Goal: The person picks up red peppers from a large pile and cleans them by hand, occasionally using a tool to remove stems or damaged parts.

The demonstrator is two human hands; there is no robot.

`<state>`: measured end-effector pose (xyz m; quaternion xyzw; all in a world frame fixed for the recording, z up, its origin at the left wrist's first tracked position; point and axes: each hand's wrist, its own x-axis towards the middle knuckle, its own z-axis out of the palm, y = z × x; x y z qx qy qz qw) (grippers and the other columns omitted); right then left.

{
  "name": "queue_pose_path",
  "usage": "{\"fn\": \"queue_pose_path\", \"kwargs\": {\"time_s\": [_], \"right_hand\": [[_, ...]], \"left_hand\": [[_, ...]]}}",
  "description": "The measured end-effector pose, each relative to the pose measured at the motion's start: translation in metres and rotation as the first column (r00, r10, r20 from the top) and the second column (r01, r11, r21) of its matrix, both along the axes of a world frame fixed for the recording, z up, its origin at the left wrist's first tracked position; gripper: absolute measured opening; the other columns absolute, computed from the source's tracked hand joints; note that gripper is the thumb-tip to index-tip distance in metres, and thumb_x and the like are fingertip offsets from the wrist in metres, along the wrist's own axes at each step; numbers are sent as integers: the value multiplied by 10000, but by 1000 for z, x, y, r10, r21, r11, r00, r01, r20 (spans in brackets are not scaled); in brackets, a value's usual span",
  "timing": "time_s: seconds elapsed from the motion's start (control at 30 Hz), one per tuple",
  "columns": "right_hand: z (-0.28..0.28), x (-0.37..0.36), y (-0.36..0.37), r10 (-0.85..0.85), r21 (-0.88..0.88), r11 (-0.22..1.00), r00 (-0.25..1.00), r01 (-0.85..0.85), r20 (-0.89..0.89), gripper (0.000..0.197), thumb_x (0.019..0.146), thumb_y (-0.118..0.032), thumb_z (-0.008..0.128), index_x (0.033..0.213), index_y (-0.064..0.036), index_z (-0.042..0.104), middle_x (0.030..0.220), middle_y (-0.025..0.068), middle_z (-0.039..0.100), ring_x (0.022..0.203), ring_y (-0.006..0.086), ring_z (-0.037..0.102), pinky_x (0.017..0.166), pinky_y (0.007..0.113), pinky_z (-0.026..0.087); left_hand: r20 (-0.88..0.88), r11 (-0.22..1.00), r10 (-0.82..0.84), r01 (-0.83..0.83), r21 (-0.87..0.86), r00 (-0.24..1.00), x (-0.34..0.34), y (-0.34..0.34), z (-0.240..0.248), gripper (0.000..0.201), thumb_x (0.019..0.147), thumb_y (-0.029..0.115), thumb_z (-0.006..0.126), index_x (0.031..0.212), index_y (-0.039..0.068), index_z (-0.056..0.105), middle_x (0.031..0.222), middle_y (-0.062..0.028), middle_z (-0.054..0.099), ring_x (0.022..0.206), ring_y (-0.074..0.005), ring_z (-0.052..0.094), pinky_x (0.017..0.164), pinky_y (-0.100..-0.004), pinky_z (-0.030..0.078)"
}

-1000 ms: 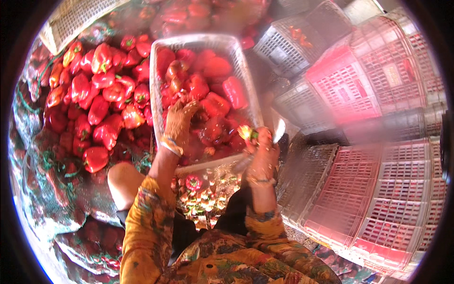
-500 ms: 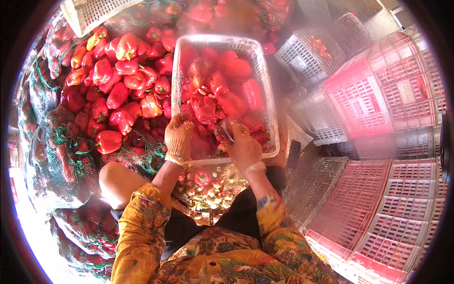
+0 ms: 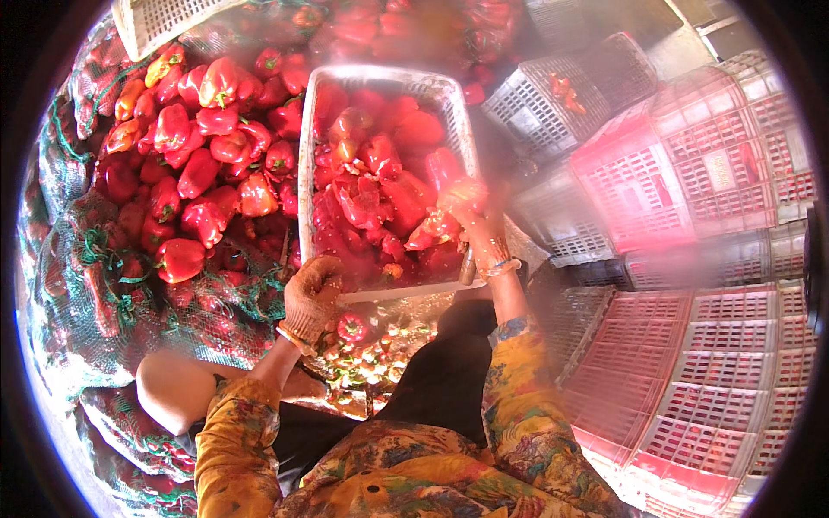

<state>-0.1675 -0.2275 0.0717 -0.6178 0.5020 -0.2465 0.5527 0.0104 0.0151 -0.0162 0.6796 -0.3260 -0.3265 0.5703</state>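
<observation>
A white plastic crate [image 3: 304,164] stands in front of me, full of red bell peppers and torn, cut pepper pieces [image 3: 356,200]. My right hand [image 3: 477,220] is over its right side, closed, with a brown handle [image 3: 467,266], apparently a knife's, sticking out near the wrist; the blade is hidden. My left hand [image 3: 313,298], in a knitted glove, is at the crate's near left corner with its fingers curled in; what they hold, if anything, is hidden. Below the crate, between my legs, lie pepper scraps [image 3: 380,354] and one red pepper [image 3: 351,327].
Left of the crate is a heap of whole red peppers [image 3: 203,173], with green net sacks [image 3: 104,268] around it. Stacked plastic crates [image 3: 639,198] line the right side, and more crates [image 3: 639,371] stand nearer. A white crate [image 3: 164,26] juts in at upper left.
Both hands have come out from over the middle of the crate. The left has drawn back to the near left corner, the right has moved to the right side. The view has shifted slightly.
</observation>
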Motion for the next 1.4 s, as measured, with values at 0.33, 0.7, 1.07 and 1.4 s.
{"fn": "queue_pose_path", "kwargs": {"time_s": [0.33, 0.7, 1.07, 1.4], "right_hand": [[59, 39, -23, -42, -754, 651, 987, -92, -157, 365, 889, -270, 694, 1222, -131, 639, 1029, 137, 734, 960, 328, 711, 802, 421, 541], [-12, -46, 21, 255, -422, 245, 478, -873, -840, 460, 863, -111, 591, 1314, -199, 574, 1008, 94, 671, 822, 321, 691, 680, 453, 541], [-12, -50, 16, 123, -399, 901, 983, -169, -139, 368, 825, -56, 717, 1187, -35, 651, 991, 64, 683, 893, 175, 644, 840, 320, 518], [40, -42, -1, 4, 41, 999, 998, -7, 66, 382, 885, -78, 703, 1258, -39, 625, 897, 14, 690, 644, 77, 605, 545, 230, 482]], "left_hand": [[553, 920, -354, 173, 352, 755, -7, -14, 22, 219, 838, 131, 655, 1056, 122, 670, 1066, -85, 663, 914, -352, 670, 755, -445, 542], [294, 434, -895, 498, 751, 337, -7, -81, 11, 410, 923, 280, 469, 1288, 186, 629, 1028, -152, 721, 1012, -355, 679, 835, -459, 539], [88, 623, -718, 581, 524, 691, -1, -80, -6, 355, 846, 378, 600, 1092, 177, 757, 1023, -131, 734, 956, -328, 694, 873, -412, 536], [610, 196, -674, 695, 692, -417, -5, -133, -77, 235, 809, 288, 650, 904, 109, 768, 857, -127, 744, 842, -319, 725, 740, -417, 566]]}}
